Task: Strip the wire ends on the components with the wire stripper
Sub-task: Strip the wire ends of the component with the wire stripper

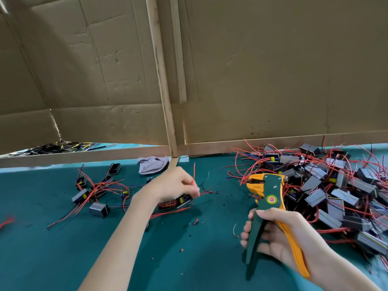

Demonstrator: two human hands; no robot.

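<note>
Feeding the red wire (193, 174) squarely into the wire stripper (266, 198) matters: left hand (174, 184) pinches it mid-worktop above its component (178, 202); right hand (279, 238) grasps the handles.

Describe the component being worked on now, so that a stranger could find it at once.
On the green table, look between the small group on the left and the big pile on the right. One component sits there just under the left hand, across from the stripper in the right hand. It alone has a red wire pinched upright by that left hand.
</note>
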